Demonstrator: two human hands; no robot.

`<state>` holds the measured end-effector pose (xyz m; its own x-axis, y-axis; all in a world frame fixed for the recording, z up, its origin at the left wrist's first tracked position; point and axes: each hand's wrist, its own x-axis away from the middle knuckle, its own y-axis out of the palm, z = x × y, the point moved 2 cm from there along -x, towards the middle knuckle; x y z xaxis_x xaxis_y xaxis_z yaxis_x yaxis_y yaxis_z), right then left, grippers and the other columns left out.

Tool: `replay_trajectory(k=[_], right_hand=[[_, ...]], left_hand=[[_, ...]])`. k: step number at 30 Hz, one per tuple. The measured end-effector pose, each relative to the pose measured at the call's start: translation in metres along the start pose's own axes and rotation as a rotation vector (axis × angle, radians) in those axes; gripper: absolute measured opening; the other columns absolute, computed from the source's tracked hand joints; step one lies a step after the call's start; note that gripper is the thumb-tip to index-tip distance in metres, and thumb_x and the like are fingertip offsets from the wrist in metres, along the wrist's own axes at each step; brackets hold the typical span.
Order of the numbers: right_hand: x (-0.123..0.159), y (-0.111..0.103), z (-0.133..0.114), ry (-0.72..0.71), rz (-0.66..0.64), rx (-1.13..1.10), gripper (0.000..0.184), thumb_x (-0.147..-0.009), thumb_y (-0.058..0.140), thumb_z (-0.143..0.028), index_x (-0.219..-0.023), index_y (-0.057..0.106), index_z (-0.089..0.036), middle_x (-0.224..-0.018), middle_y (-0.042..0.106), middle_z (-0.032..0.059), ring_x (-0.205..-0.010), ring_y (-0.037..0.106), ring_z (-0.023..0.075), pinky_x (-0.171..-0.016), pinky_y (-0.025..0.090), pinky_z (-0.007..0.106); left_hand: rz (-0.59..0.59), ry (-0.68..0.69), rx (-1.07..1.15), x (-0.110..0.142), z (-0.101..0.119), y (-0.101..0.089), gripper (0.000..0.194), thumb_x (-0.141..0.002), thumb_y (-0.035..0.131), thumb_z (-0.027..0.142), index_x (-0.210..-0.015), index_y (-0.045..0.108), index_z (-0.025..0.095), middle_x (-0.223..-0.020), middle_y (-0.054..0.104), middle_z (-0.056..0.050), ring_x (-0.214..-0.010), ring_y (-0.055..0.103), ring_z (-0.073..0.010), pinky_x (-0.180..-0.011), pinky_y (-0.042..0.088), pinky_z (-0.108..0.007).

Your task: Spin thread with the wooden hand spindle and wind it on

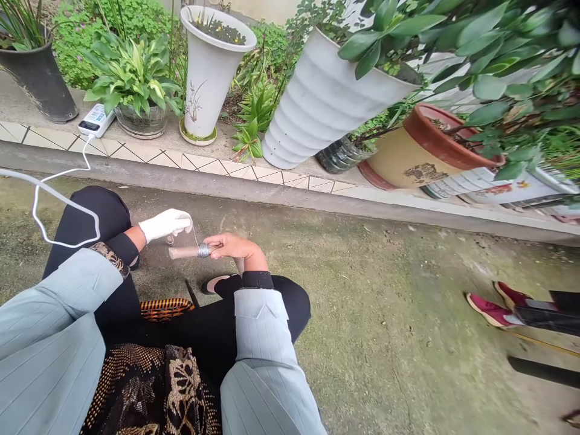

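One rod: pale brown, cylindrical, smooth-looking, held nearly level between the two hands, above the rough, green-stained concrete.
Winding: silvery, wire-like turns packed around the rod, just beside the right fingertips.
Strand: thin and light, running from the winding up to the gloved fingertips.
Right hand: bare, fingers closed on the rod and hiding its far end.
Left hand: in a white fabric glove, fingers curled almost together with the strand at their tips (the exact pinch is too small to make out).
Sleeves: pale blue cloth with fine stripes, dark cuffs beneath.
Woven piece: orange and black plaiting between the legs, mostly covered by them; its full shape cannot be told.
Ledge edge: cream tiles crossed by dark diagonal lines.
Glass bowl: clear, rounded, filled by a leafy plant.
Tapered white pot: painted sprig outside, small plants inside, standing in a stained saucer.
Ribbed pot: white, flaring, wavy-walled, its contents partly behind broad leaves.
Cream pot: terracotta-coloured rim, woody stem and litter within.
White device: box-shaped with a dark display, its cable looping leftward.
Maroon shoes: another person's, the legs cut off at the right edge.
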<state>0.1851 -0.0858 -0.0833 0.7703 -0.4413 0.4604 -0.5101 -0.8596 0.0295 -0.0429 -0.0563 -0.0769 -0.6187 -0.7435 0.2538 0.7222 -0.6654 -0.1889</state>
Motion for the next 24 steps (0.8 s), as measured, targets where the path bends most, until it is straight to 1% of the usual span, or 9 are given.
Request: replay_trajectory(k=[4,6,11,13,16,18,19,21,24], right_hand=[[0.005,-0.005,-0.002,-0.131,0.170,-0.180,0.061,-0.061,0.081,-0.031,-0.116,0.061,-0.013,-0.080,0.066,0.0012,-0.068,0.056,0.0111,-0.063,0.045,0.024],[0.007,-0.008,-0.003,-0.222,0.335,-0.277,0.064,-0.061,0.081,-0.032,-0.119,0.060,-0.015,-0.083,0.066,0.0018,-0.068,0.057,0.0113,-0.064,0.047,0.025],[0.008,-0.017,-0.007,-0.394,0.718,-0.364,0.055,-0.070,0.072,-0.040,-0.118,0.059,-0.018,-0.093,0.067,0.0049,-0.066,0.055,0.0117,-0.063,0.048,0.027],[0.004,-0.022,-0.003,-0.327,0.820,-0.313,0.051,-0.075,0.067,-0.038,-0.120,0.056,-0.017,-0.099,0.067,0.0066,-0.067,0.056,0.0116,-0.064,0.048,0.027],[-0.007,-0.026,0.009,-0.015,0.940,-0.050,0.042,-0.078,0.063,-0.028,-0.118,0.056,-0.017,-0.104,0.067,0.0090,-0.073,0.059,0.0129,-0.070,0.048,0.028],[-0.014,-0.025,0.017,0.187,0.913,0.225,0.036,-0.077,0.065,-0.023,-0.112,0.059,-0.018,-0.103,0.068,0.0088,-0.081,0.061,0.0155,-0.074,0.047,0.029],[-0.017,-0.023,0.019,0.250,0.845,0.346,0.034,-0.076,0.067,-0.022,-0.109,0.061,-0.019,-0.100,0.068,0.0082,-0.083,0.062,0.0164,-0.075,0.047,0.029],[-0.021,-0.016,0.022,0.315,0.617,0.465,0.031,-0.075,0.068,-0.021,-0.105,0.062,-0.018,-0.093,0.069,0.0070,-0.079,0.062,0.0163,-0.073,0.046,0.028],[-0.019,-0.004,0.021,0.319,0.225,0.312,0.031,-0.073,0.068,-0.018,-0.103,0.061,-0.016,-0.086,0.069,0.0050,-0.067,0.059,0.0129,-0.065,0.047,0.025]], left_hand=[[0.010,-0.049,0.035,-0.002,-0.007,0.008,0.025,-0.083,0.052,0.037,-0.076,0.060,0.014,-0.053,0.047,0.003,-0.046,0.041,-0.0079,-0.047,0.037,-0.020],[-0.047,-0.072,0.043,-0.002,-0.012,0.016,0.026,-0.084,0.052,0.039,-0.079,0.060,0.014,-0.052,0.047,0.003,-0.044,0.042,-0.0082,-0.045,0.035,-0.019],[-0.179,-0.075,0.033,-0.003,-0.019,0.031,0.028,-0.088,0.048,0.040,-0.083,0.061,0.016,-0.054,0.048,0.002,-0.045,0.042,-0.0078,-0.044,0.035,-0.018],[-0.248,-0.062,0.021,-0.003,-0.021,0.034,0.028,-0.086,0.051,0.041,-0.083,0.062,0.016,-0.055,0.049,0.002,-0.047,0.044,-0.0086,-0.047,0.039,-0.019],[-0.327,-0.020,-0.005,-0.001,-0.019,0.035,0.029,-0.084,0.052,0.041,-0.079,0.062,0.015,-0.058,0.053,0.001,-0.050,0.047,-0.0090,-0.051,0.040,-0.020],[-0.315,-0.011,-0.063,0.000,-0.016,0.033,0.029,-0.084,0.051,0.040,-0.078,0.062,0.014,-0.064,0.056,0.000,-0.052,0.047,-0.0085,-0.051,0.038,-0.019],[-0.292,-0.010,-0.107,0.001,-0.013,0.031,0.029,-0.083,0.051,0.039,-0.077,0.062,0.014,-0.064,0.055,0.000,-0.051,0.045,-0.0082,-0.050,0.036,-0.019],[-0.240,0.006,-0.187,0.002,-0.008,0.025,0.028,-0.082,0.052,0.038,-0.073,0.062,0.014,-0.061,0.053,0.001,-0.051,0.043,-0.0079,-0.049,0.034,-0.019],[-0.188,0.020,-0.221,0.004,-0.002,0.017,0.026,-0.080,0.052,0.036,-0.068,0.059,0.014,-0.060,0.052,0.001,-0.052,0.043,-0.0081,-0.050,0.034,-0.019]])
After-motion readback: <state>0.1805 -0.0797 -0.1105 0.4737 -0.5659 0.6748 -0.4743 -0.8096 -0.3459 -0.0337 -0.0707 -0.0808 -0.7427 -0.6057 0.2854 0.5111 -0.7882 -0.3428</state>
